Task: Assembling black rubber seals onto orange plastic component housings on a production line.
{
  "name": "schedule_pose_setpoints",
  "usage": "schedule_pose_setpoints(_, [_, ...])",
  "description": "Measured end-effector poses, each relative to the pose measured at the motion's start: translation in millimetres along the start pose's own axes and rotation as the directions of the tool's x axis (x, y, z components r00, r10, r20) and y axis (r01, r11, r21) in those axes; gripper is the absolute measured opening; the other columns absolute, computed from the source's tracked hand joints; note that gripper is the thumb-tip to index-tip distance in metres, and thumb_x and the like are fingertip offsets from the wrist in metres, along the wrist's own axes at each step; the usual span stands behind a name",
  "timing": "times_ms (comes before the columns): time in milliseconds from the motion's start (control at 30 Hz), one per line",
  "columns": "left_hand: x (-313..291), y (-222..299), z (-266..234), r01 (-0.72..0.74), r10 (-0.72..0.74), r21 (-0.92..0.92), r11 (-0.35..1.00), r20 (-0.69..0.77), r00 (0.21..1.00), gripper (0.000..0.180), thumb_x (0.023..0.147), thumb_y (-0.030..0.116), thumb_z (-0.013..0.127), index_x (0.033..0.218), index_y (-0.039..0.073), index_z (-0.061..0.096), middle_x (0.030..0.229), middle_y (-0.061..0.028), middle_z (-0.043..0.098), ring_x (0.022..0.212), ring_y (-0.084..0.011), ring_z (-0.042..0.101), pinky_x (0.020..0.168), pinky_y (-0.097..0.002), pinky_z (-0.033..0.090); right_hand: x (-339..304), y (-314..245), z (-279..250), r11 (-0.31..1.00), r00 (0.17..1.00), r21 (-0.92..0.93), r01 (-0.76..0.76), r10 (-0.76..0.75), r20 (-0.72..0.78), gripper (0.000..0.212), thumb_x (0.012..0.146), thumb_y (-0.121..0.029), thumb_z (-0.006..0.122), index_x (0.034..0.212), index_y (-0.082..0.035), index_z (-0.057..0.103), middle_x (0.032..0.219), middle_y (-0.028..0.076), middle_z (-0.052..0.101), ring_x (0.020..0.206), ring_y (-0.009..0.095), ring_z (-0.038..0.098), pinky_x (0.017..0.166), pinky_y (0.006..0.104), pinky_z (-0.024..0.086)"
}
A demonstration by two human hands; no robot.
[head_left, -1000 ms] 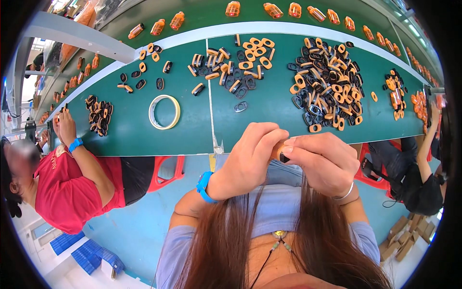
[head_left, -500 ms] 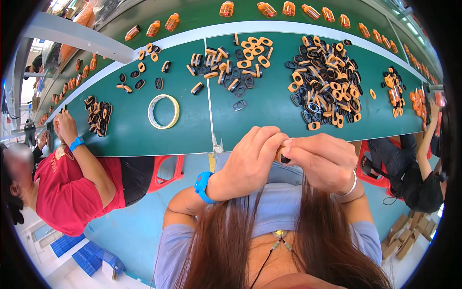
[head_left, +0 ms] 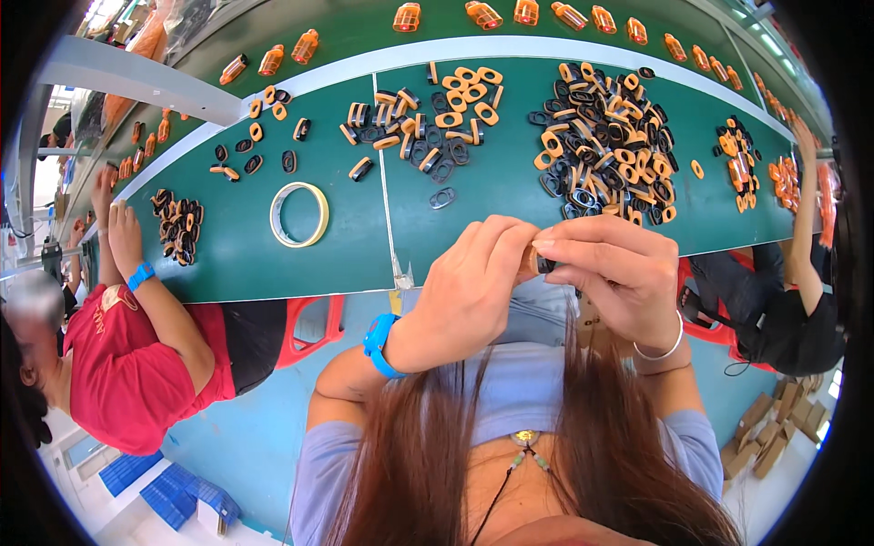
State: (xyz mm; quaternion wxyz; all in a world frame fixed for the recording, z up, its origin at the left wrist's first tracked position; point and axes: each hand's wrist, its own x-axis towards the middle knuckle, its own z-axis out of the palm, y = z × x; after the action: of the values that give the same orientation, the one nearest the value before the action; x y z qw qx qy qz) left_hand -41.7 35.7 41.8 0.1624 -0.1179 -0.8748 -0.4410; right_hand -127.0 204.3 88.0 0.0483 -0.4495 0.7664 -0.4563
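In front of my chest, at the near edge of the green table, my left hand (head_left: 469, 296) and my right hand (head_left: 624, 278) meet around a small oval part (head_left: 545, 265). Only a dark piece of it shows between the fingertips; the rest is covered. Both hands are closed in a pinch on it. Beyond them lies a large pile of black and orange oval rings (head_left: 605, 146). A looser group of the same rings (head_left: 442, 114) is to its left, with one all-black ring (head_left: 442, 197) nearest my left hand.
A roll of tape (head_left: 275, 216) lies left on the green table (head_left: 364, 259), near another ring pile (head_left: 178, 227). Orange bottle-shaped pieces (head_left: 407, 16) line the green strip behind. Co-workers sit at both sides: a red sleeve (head_left: 168, 332) left, a dark-clothed person (head_left: 801, 318) right.
My right fingers have lifted and spread slightly, showing more of the dark part. The view has shifted a little. The right co-worker's arm now reaches farther toward the back strip.
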Motion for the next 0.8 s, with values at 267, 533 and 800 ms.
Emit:
schedule_pose_setpoints(267, [-2.2, -4.7, 4.2, 0.008, -0.003, 0.132, 0.991, -0.038, 0.999, 0.037, 0.076, -0.003, 0.061, 0.111, -0.005, 0.05, 0.098, -0.0161, 0.053, 0.079, -0.0318, 0.054, 0.068, -0.0387, 0.047, -2.8, -4.0, 6.3, 0.993, 1.0, -0.119, 0.009, -0.007, 0.016, 0.028, 0.073, 0.005, 0.073, 0.101, -0.001, 0.072, 0.105, 0.014, 0.07, 0.085, 0.022, 0.071, 0.073, 0.0277, 0.058])
schedule_pose_setpoints(533, [-3.0, -3.5, 7.7, 0.053, -0.043, 0.165, 0.985, -0.061, 0.997, 0.036, 0.077, -0.002, 0.061, 0.11, -0.005, 0.05, 0.096, -0.0151, 0.052, 0.079, -0.0313, 0.053, 0.067, -0.0385, 0.046, -6.3, -0.4, 16.9, 0.967, 0.995, -0.235, 0.1, -0.105, -0.005, 0.029, 0.075, 0.005, 0.071, 0.104, 0.004, 0.069, 0.106, 0.016, 0.069, 0.086, 0.023, 0.071, 0.075, 0.0291, 0.058])
schedule_pose_setpoints(800, [-4.7, -5.9, 15.9, 0.089, -0.065, 0.265, 0.96, -0.096, 0.993, 0.031, 0.079, -0.001, 0.058, 0.109, -0.004, 0.051, 0.092, -0.014, 0.053, 0.076, -0.0287, 0.053, 0.065, -0.0371, 0.046, -11.5, 4.3, 35.0, 0.949, 0.989, -0.302, 0.096, -0.126, -0.081, 0.031, 0.076, 0.008, 0.068, 0.107, 0.008, 0.065, 0.11, 0.019, 0.068, 0.086, 0.025, 0.071, 0.072, 0.03, 0.057])
